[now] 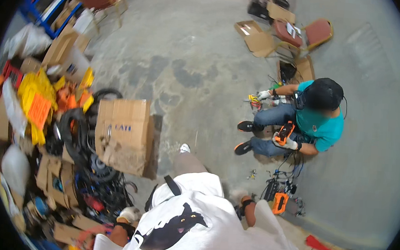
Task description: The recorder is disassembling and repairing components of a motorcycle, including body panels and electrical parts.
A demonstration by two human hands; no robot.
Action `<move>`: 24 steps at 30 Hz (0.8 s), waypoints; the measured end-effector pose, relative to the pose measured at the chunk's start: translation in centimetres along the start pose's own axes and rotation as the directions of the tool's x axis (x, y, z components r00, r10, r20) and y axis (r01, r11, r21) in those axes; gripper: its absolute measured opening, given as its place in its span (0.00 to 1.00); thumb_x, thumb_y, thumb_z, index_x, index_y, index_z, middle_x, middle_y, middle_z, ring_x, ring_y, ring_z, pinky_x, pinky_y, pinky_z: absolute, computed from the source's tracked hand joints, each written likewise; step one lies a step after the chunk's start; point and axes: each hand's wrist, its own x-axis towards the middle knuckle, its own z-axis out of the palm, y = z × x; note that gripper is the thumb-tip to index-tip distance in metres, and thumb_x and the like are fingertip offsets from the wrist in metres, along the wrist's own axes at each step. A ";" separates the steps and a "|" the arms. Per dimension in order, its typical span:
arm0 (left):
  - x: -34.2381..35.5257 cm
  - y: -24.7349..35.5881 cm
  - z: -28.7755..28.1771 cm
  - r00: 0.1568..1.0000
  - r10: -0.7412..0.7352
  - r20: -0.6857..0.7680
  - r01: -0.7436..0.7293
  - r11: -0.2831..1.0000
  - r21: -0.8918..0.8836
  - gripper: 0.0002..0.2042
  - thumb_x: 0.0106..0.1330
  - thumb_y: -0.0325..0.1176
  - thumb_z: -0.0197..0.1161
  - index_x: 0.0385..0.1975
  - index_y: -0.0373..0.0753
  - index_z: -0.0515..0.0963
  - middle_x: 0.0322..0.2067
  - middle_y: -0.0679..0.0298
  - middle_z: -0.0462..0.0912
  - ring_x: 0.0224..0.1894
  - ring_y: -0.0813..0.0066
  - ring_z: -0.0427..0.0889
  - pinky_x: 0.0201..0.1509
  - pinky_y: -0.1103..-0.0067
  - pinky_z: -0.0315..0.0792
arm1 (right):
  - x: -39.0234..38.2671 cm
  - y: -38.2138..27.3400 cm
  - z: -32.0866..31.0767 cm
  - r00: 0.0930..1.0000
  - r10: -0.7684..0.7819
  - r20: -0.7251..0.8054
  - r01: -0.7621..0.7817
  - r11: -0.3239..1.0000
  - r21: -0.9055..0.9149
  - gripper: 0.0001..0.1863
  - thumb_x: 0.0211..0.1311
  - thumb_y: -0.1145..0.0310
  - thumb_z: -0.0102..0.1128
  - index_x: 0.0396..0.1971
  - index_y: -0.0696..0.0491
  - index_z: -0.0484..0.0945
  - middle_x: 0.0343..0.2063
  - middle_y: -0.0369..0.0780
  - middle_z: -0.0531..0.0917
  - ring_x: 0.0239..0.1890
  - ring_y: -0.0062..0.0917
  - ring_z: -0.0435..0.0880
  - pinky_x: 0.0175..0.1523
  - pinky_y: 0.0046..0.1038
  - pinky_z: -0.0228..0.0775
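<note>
My left hand (129,214), in a white glove, hangs low beside my white shirt, nearest the heap of black cables (110,193) on the left. Its fingers are too small to make out. On the other side my right hand (238,195), also gloved, is blurred above the concrete floor, so its fingers cannot be read. Ahead of my left side stands a brown cardboard box (123,130) with closed sides and a scuffed near part. I see no object in either hand.
At right a person in a teal shirt (319,129) sits holding an orange-and-black device (285,131). Beside them lie wires and an orange tool case (280,203). Tyres (75,129), yellow bags (37,98) and cartons crowd the left. Red chairs (319,33) stand farther off.
</note>
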 end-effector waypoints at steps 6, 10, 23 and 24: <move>7.3 1.5 -15.6 0.916 -0.386 -0.105 0.031 0.331 -0.943 0.13 0.72 0.38 0.52 0.24 0.43 0.71 0.16 0.66 0.73 0.13 0.74 0.71 0.14 0.78 0.62 | 5.5 0.8 -22.6 0.877 0.479 0.030 0.001 -0.065 0.998 0.15 0.68 0.59 0.56 0.43 0.55 0.81 0.28 0.41 0.85 0.23 0.26 0.80 0.26 0.28 0.72; 16.8 3.4 -26.9 0.918 -0.394 -0.050 0.092 0.333 -0.938 0.09 0.71 0.34 0.52 0.33 0.38 0.77 0.22 0.61 0.80 0.16 0.72 0.76 0.18 0.76 0.71 | 8.7 0.2 -32.2 0.895 0.442 -0.062 0.129 -0.123 0.984 0.16 0.70 0.58 0.56 0.45 0.56 0.80 0.26 0.35 0.82 0.21 0.17 0.76 0.25 0.21 0.69; 47.5 18.8 -66.5 0.727 0.651 -0.218 -0.444 0.689 0.573 0.11 0.66 0.29 0.51 0.37 0.36 0.82 0.25 0.63 0.84 0.25 0.73 0.82 0.28 0.77 0.74 | 19.9 0.9 -40.3 0.742 0.619 0.256 -0.043 -0.338 0.940 0.16 0.64 0.60 0.53 0.36 0.55 0.85 0.26 0.42 0.87 0.22 0.25 0.82 0.27 0.33 0.73; 48.7 21.7 -69.6 0.775 0.554 -0.306 -0.488 0.831 0.269 0.11 0.66 0.30 0.51 0.38 0.35 0.81 0.25 0.64 0.84 0.24 0.74 0.81 0.29 0.77 0.74 | 20.6 0.7 -41.7 0.689 0.707 0.158 -0.018 -0.201 0.979 0.17 0.64 0.58 0.52 0.36 0.56 0.85 0.26 0.43 0.86 0.22 0.26 0.82 0.28 0.33 0.73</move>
